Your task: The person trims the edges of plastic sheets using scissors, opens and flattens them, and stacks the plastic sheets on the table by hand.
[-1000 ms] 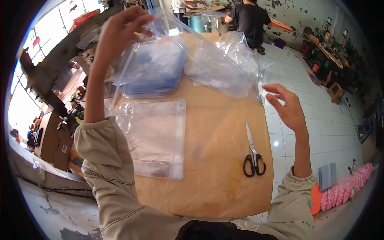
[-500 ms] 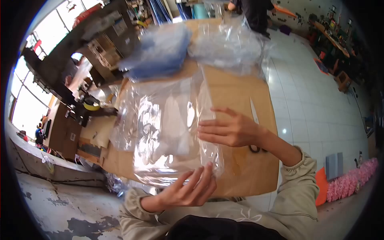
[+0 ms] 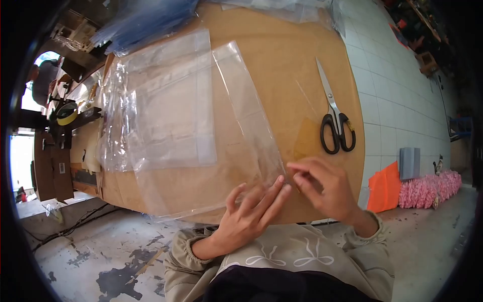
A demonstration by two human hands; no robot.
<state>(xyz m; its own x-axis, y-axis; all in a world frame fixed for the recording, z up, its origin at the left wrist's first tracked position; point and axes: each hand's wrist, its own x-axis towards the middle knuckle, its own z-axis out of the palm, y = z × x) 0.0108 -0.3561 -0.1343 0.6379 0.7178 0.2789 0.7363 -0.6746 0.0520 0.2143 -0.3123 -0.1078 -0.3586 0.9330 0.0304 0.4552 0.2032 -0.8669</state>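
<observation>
I had two hands, left hand (image 3: 250, 212) and right hand (image 3: 329, 191). One clear bag (image 3: 221, 173) lay under my left fingers, one pair of scissors (image 3: 330, 95) beyond my right, one orange sheet (image 3: 384, 187) farther right; other bags (image 3: 197, 45) overlapped past my left, uncountable.

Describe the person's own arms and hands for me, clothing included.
The left sleeve and right sleeve are loose and beige, each ending in a gathered cuff that leaves the wrist uncovered. The left hand and right hand are bare: no gloves, rings or watch show. No markings are visible on the sleeves.
</observation>
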